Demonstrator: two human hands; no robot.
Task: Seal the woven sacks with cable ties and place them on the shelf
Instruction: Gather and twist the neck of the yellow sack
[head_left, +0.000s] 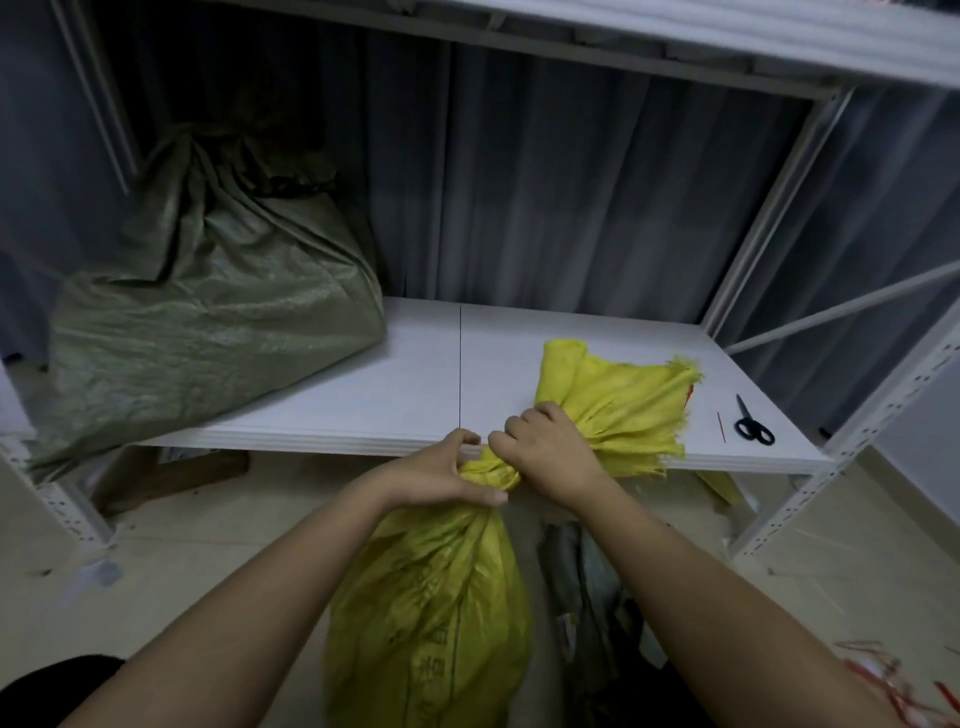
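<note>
Two bare hands grasp the twisted neck of a yellow woven plastic sack (431, 613) standing on the floor before a white metal shelf (405, 384). Left hand (441, 475) encircles the neck; right hand (548, 449) clenches it just above, the sack's frayed mouth fanning over the shelf edge. Green woven sack (208, 306) rests on the shelf at left; black-handled scissors (752, 423) and a thin red cable tie (721, 427) lie at right

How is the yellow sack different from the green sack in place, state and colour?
The yellow sack stands on the floor in front of the shelf; the green sack lies on the shelf, at its left end. Both hands, left hand and right hand, grip the yellow sack's twisted neck; nobody touches the green sack. No tie shows on the yellow neck. Both are woven, bulging sacks with gathered tops.
</note>
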